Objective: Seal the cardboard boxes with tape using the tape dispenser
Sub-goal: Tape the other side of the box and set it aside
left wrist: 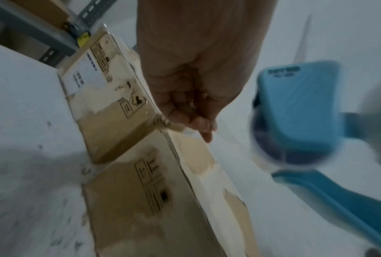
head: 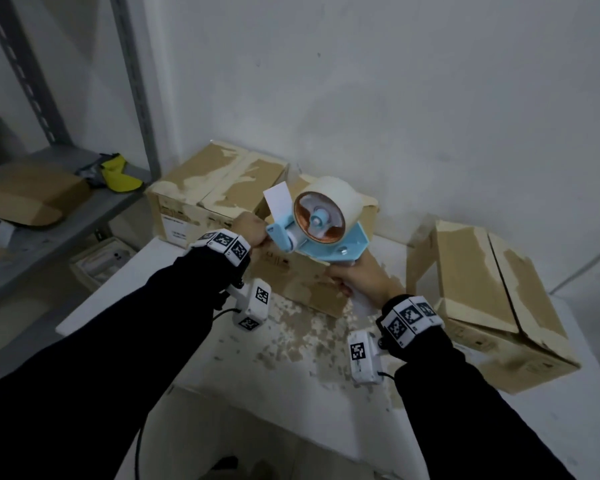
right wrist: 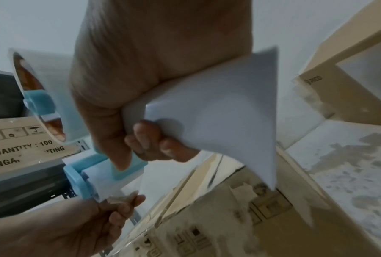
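I hold a light blue tape dispenser (head: 323, 223), loaded with a pale tape roll (head: 329, 199), in the air above the middle cardboard box (head: 302, 282). My right hand (head: 347, 278) grips its white handle (right wrist: 207, 113) from below. My left hand (head: 264, 237) is at the dispenser's front end, and its fingertips (right wrist: 121, 205) pinch the clear tape end just below the roller. A second box (head: 219, 188) stands behind at the left. A third box (head: 492, 306) stands tilted at the right with its top flaps closed along a seam.
The boxes stand on a white table (head: 291, 393) with a worn, flaking top, pushed against a white wall. A grey metal shelf (head: 49, 230) at the left carries a flat cardboard piece (head: 32, 199) and a yellow item (head: 118, 178).
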